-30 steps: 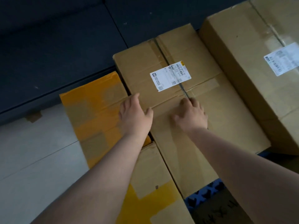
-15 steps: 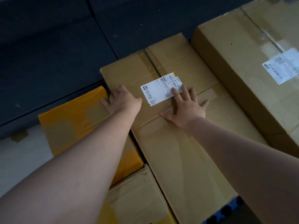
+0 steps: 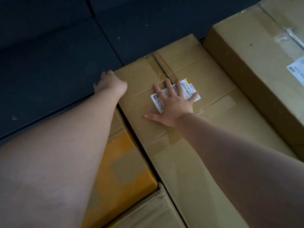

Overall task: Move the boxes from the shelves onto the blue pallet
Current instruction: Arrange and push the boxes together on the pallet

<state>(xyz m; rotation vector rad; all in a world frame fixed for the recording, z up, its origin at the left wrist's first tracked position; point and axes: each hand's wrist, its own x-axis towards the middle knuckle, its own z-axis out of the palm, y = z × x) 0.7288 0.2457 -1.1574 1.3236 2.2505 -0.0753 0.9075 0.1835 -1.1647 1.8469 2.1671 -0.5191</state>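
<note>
The long box (image 3: 189, 145) now lies flat among the other cartons, and both hands have slid up it: the right hand (image 3: 174, 104) lies open, fingers spread on its white label (image 3: 191, 89), while the left hand (image 3: 110, 84) has reached its far left corner, fingers curled over the edge. This looks like a final squaring push. Left of the long box lies a yellow box (image 3: 125, 162), right of it a taller box (image 3: 256, 66); all are taped closed, contents unseen.

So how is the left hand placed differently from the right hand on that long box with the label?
The left hand sits at the far left corner of the long box, its fingers curling over the edge; the right hand lies flat on the top. The left hand is clear of the white label; the right hand's spread fingers partly cover it. Both touch the same box.
</note>
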